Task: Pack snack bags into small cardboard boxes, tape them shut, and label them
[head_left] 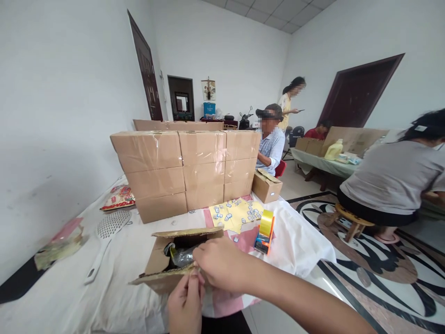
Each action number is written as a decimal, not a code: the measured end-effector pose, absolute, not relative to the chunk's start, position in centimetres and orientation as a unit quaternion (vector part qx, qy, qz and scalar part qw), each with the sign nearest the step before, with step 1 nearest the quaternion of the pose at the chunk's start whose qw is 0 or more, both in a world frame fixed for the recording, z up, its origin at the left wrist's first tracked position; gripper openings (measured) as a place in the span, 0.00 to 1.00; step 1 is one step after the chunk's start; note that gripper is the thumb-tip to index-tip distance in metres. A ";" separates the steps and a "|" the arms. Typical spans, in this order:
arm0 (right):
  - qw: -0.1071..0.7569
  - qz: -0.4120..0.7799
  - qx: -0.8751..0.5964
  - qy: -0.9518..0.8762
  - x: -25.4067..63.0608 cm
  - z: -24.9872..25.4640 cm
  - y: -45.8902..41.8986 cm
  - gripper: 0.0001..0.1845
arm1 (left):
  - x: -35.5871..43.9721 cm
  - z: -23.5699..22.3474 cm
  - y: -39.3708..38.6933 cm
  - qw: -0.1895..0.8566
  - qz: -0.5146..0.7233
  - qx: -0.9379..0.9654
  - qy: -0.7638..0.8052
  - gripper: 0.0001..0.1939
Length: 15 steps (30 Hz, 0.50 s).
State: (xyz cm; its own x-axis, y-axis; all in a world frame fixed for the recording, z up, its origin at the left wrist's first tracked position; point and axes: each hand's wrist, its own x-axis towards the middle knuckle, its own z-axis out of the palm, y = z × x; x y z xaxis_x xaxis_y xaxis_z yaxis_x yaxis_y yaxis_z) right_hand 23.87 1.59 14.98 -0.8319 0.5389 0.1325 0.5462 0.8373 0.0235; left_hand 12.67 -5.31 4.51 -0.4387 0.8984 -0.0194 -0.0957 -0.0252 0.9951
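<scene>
Near tabletop edge (139,304) | your left hand (186,301), right hand (222,262): fingers pinching together at carton (157,260), hold unclear | contents (183,256) inside, flaps gaping, unsealed | taped boxes (203,172) standing stacked

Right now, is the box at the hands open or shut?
The box is open: its flaps stand apart and clear plastic shows inside.

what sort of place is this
Probably a room in a home used as a packing workspace: stacked, taped boxes and a tape dispenser on a cloth-covered table.
</scene>
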 end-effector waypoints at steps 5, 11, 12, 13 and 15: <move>0.046 -0.040 -0.273 -0.960 23.9 15.6 1.5 0.05 | 12.3 4.4 -5.5 0.407 0.622 0.364 0.561 0.23; 0.036 -0.092 -0.204 -0.974 24.5 15.7 0.9 0.10 | 12.0 2.9 -5.8 0.430 0.626 0.364 0.540 0.27; 0.027 -0.103 -0.199 -0.974 24.4 15.7 0.7 0.09 | 12.1 2.5 -5.9 0.437 0.623 0.361 0.539 0.29; 0.018 -0.114 -0.193 -0.974 24.3 15.6 0.5 0.08 | 12.2 2.2 -5.9 0.443 0.623 0.354 0.539 0.30; 0.002 -0.128 -0.184 -0.975 23.9 15.6 0.0 0.08 | 12.3 1.5 -6.0 0.455 0.629 0.337 0.533 0.32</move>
State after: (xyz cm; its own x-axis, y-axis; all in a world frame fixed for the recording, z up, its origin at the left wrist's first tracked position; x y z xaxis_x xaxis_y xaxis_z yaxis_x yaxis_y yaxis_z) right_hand 23.89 -0.04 15.58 -0.9324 0.3578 0.0517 0.3590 0.8997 0.2482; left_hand 12.26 -5.96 1.49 -0.3587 0.9314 -0.0623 -0.2139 -0.0171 0.9767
